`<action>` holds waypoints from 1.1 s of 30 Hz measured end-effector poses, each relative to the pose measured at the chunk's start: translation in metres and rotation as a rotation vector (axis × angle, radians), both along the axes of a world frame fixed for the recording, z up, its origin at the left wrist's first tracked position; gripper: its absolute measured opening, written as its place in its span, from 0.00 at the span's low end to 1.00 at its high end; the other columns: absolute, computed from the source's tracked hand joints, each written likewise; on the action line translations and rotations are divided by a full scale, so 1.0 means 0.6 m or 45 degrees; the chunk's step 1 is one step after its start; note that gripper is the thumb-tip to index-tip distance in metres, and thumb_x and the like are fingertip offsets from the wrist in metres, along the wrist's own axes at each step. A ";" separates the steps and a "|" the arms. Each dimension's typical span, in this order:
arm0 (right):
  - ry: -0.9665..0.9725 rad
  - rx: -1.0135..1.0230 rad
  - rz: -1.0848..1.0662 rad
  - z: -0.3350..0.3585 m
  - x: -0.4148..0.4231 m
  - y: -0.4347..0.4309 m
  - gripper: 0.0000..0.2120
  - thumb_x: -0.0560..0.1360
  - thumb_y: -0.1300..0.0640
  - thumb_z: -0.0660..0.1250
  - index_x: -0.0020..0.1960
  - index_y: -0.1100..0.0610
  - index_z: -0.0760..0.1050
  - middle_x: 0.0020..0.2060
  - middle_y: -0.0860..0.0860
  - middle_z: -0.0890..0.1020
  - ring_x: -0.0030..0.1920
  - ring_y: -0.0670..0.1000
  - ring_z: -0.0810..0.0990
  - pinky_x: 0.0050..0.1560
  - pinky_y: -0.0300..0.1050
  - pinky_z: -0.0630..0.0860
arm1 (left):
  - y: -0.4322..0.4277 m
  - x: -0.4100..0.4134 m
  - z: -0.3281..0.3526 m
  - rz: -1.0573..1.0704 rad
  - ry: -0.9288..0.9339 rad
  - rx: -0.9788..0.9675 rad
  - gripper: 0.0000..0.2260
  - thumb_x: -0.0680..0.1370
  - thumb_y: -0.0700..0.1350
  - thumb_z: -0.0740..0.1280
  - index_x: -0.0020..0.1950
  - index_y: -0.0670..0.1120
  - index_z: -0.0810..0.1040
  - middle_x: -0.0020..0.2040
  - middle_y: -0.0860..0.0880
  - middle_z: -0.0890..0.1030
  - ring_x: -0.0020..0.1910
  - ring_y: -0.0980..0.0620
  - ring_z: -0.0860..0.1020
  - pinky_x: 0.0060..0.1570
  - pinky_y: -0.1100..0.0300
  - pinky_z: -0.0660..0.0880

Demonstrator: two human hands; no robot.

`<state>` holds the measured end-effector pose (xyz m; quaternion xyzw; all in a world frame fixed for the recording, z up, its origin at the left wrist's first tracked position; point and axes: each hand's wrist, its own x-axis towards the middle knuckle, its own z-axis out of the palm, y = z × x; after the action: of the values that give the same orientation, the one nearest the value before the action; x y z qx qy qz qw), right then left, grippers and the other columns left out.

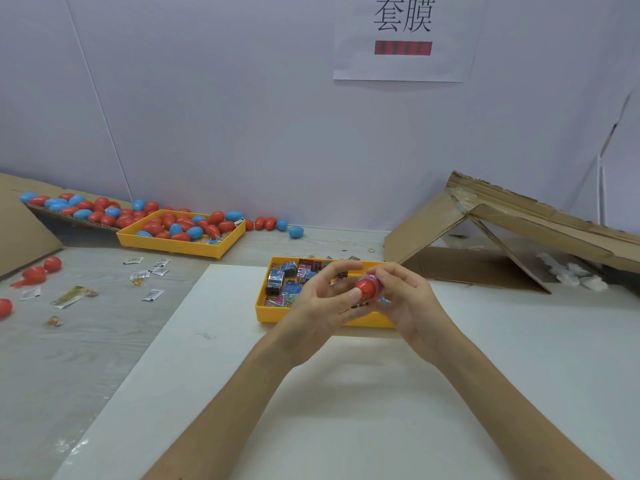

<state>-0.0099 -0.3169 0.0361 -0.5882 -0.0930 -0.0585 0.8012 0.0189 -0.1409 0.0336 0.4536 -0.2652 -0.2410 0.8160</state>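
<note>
A red plastic egg point(366, 287) is held in the air between both hands, just above a yellow tray point(265, 315) of small printed film sleeves point(290, 285). My left hand point(325, 306) pinches the egg's near end with thumb and fingers. My right hand point(405, 299) grips the egg's far side, where a clear printed film seems to wrap it. Part of the egg is hidden by my fingers.
A second yellow tray point(180, 249) at the back left holds several red and blue eggs; more lie along the wall and on cardboard point(69, 216). Loose packets point(152, 294) and red eggs point(34, 274) scatter the left table. A folded cardboard box point(502, 230) stands back right. A white board point(346, 393) lies under my arms.
</note>
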 end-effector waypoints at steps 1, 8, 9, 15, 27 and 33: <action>0.004 -0.043 -0.021 0.000 0.000 0.000 0.16 0.73 0.50 0.73 0.53 0.62 0.81 0.46 0.57 0.82 0.46 0.51 0.81 0.45 0.47 0.80 | 0.000 0.000 0.000 0.028 -0.006 0.025 0.18 0.76 0.38 0.69 0.66 0.44 0.76 0.58 0.44 0.84 0.59 0.44 0.83 0.54 0.57 0.80; -0.103 -0.461 -0.194 0.001 -0.004 0.001 0.15 0.75 0.49 0.68 0.57 0.55 0.83 0.51 0.50 0.86 0.51 0.47 0.83 0.44 0.40 0.79 | 0.001 0.006 0.002 0.154 0.093 0.052 0.16 0.76 0.44 0.71 0.63 0.44 0.78 0.56 0.45 0.85 0.58 0.47 0.83 0.50 0.60 0.79; -0.124 -0.468 -0.203 0.000 -0.003 -0.002 0.14 0.75 0.51 0.69 0.57 0.55 0.83 0.51 0.50 0.86 0.52 0.48 0.84 0.45 0.41 0.79 | 0.001 0.006 0.001 0.157 0.092 0.076 0.17 0.76 0.45 0.71 0.64 0.45 0.78 0.57 0.44 0.85 0.58 0.46 0.83 0.51 0.59 0.80; -0.080 -0.352 -0.089 -0.004 0.000 -0.008 0.15 0.76 0.57 0.70 0.61 0.58 0.81 0.55 0.57 0.85 0.56 0.58 0.83 0.51 0.50 0.81 | -0.002 0.003 -0.001 0.156 0.080 0.071 0.18 0.78 0.44 0.72 0.67 0.43 0.76 0.58 0.39 0.82 0.56 0.42 0.83 0.53 0.56 0.80; 0.009 -0.136 -0.014 -0.004 0.000 -0.004 0.12 0.74 0.53 0.69 0.50 0.63 0.79 0.50 0.62 0.83 0.52 0.58 0.81 0.56 0.56 0.79 | 0.001 0.000 0.003 0.094 -0.020 0.118 0.17 0.77 0.43 0.73 0.65 0.44 0.78 0.54 0.46 0.85 0.57 0.47 0.83 0.53 0.57 0.80; 0.026 -0.028 0.014 -0.002 0.001 -0.004 0.09 0.75 0.57 0.68 0.49 0.62 0.80 0.51 0.61 0.83 0.51 0.56 0.82 0.50 0.47 0.80 | 0.001 -0.001 0.003 0.064 -0.047 0.104 0.16 0.77 0.42 0.70 0.64 0.45 0.78 0.54 0.47 0.84 0.57 0.49 0.83 0.53 0.58 0.79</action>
<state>-0.0091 -0.3191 0.0347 -0.5970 -0.0885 -0.0472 0.7960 0.0180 -0.1400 0.0355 0.4973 -0.2589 -0.2226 0.7976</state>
